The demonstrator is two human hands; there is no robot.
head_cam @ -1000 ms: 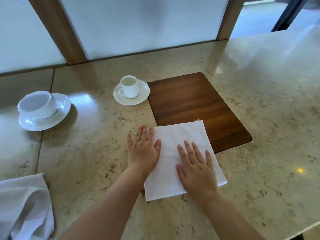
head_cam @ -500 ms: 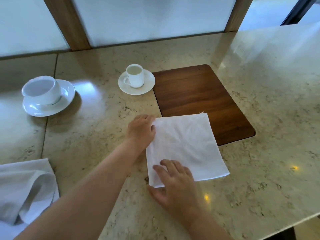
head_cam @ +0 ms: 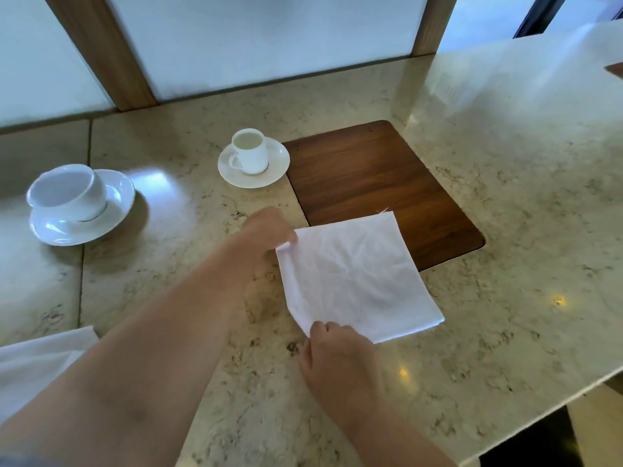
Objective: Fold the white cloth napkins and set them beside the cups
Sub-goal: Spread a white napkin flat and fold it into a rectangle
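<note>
A folded white napkin (head_cam: pixel 357 274) lies on the marble counter, its far corner over a dark wooden inlay (head_cam: pixel 377 176). My left hand (head_cam: pixel 266 230) pinches the napkin's far left corner, lifting it slightly. My right hand (head_cam: pixel 337 358) grips the near left corner. A small white cup (head_cam: pixel 250 156) stands on a saucer (head_cam: pixel 276 170) just beyond the napkin, touching the inlay's left edge. A larger white cup (head_cam: pixel 67 193) on its saucer (head_cam: pixel 114 210) sits at the far left.
More white cloth (head_cam: pixel 37 362) lies crumpled at the lower left edge. Frosted glass panels with wooden posts (head_cam: pixel 101 52) run behind the counter. The counter's front edge (head_cam: pixel 546 419) drops off at the lower right.
Both hands went from pressing flat on the napkin to its left edge. Now the left hand pinches the far corner and the right hand the near corner, with the edge lifting.
</note>
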